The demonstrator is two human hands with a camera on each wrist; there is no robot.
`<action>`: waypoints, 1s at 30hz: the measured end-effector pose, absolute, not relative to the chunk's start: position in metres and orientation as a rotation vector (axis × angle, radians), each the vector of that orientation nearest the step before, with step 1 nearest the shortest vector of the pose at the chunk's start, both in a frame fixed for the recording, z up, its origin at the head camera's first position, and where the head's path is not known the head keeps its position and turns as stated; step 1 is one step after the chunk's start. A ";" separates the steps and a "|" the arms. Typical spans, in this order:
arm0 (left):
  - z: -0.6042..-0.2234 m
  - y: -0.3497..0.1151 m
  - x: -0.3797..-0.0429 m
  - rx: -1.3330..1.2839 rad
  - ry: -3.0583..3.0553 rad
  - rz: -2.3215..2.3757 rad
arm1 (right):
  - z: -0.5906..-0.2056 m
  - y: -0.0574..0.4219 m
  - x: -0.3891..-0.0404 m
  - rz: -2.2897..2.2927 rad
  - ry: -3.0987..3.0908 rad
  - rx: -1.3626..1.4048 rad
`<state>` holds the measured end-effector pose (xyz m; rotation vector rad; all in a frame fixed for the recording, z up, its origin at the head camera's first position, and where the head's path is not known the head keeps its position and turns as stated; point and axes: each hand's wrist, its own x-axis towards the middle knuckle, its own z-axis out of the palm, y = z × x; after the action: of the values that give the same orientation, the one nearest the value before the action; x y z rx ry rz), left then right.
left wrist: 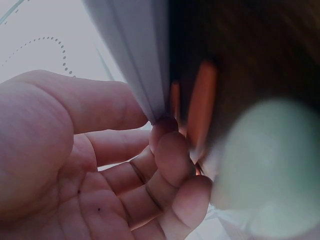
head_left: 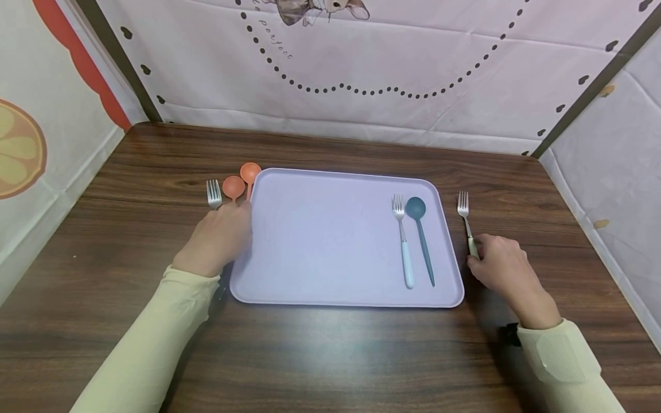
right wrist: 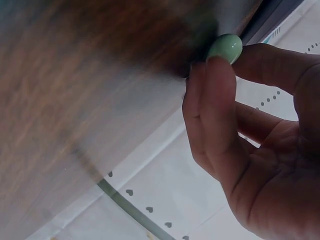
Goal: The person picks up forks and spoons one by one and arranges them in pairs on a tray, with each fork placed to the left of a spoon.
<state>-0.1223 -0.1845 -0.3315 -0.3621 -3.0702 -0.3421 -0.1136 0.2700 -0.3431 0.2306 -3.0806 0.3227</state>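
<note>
My left hand (head_left: pixel 218 238) is beside the tray's left edge, over the handles of an orange spoon (head_left: pixel 251 172) and a darker coral spoon (head_left: pixel 234 187). In the left wrist view, its fingers (left wrist: pixel 172 152) bend loosely near the orange handles (left wrist: pixel 202 107), with the thumb on the tray side. A fork (head_left: pixel 214 194) lies left of the spoons, its lower part hidden by the hand. On the right, my right hand (head_left: pixel 503 265) pinches the pale green handle (right wrist: pixel 227 48) of another fork (head_left: pixel 464 207) between thumb and fingers; this fork lies along the table beside the tray.
A lavender tray (head_left: pixel 320 241) occupies the middle of the wooden table (head_left: pixel 330 355). On its right side lie a fork with a light blue handle (head_left: pixel 407 264) and a dark teal spoon (head_left: pixel 415 209). Printed cloth walls (head_left: pixel 330 109) border the table.
</note>
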 end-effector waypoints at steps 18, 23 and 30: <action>-0.331 -0.184 -0.122 -0.356 -3.080 -0.351 | -0.339 0.267 -0.111 0.410 -3.108 0.230; -0.331 -0.185 -0.122 -0.348 -3.082 -0.353 | -0.338 0.263 -0.111 0.430 -3.106 0.213; -0.331 -0.185 -0.122 -0.347 -3.091 -0.345 | -0.337 0.260 -0.111 0.452 -3.076 0.225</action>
<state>-0.1222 -0.1847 -0.3311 -0.3468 -3.0914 -0.3453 -0.1108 0.2596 -0.3367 0.2250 -3.0760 0.4517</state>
